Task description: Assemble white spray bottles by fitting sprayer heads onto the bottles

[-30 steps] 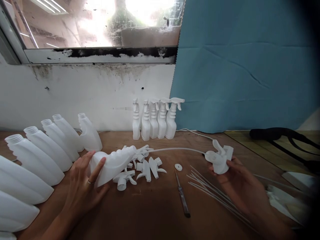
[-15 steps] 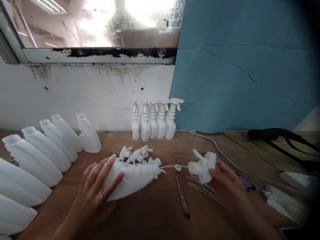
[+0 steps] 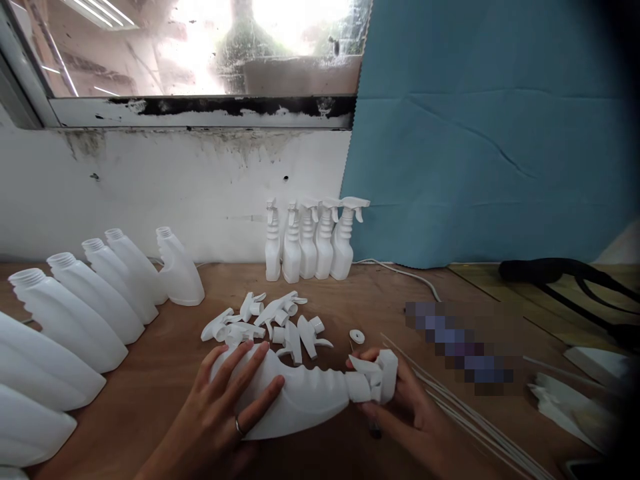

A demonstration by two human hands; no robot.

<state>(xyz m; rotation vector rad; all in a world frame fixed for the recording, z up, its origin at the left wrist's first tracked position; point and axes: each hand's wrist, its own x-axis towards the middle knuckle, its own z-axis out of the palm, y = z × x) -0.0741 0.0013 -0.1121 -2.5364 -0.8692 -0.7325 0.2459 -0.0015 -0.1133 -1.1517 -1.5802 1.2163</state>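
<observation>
My left hand (image 3: 233, 393) is wrapped over the body of a white plastic bottle (image 3: 305, 393), which lies on its side above the table with its neck to the right. A white trigger sprayer head (image 3: 380, 380) sits against the bottle's mouth, its collar in line with the neck. My right hand (image 3: 405, 403) grips that sprayer head, fingers behind it and thumb below. Whether the collar is threaded on, I cannot tell. Beyond the bottle lies a loose pile of white trigger sprayer heads (image 3: 293, 340).
Open-necked white bottles (image 3: 75, 300) stand in a row at the left. Several small spray bottles (image 3: 307, 243) with heads stand by the wall. A white ring (image 3: 357, 337), thin tubes (image 3: 475, 420), a blurred-out patch (image 3: 457, 347) and a black strap (image 3: 555, 267) are at the right.
My right hand has brought the sprayer head left and down to the bottle's mouth, and its tube no longer shows. My left hand and the bottle have shifted right and nearer.
</observation>
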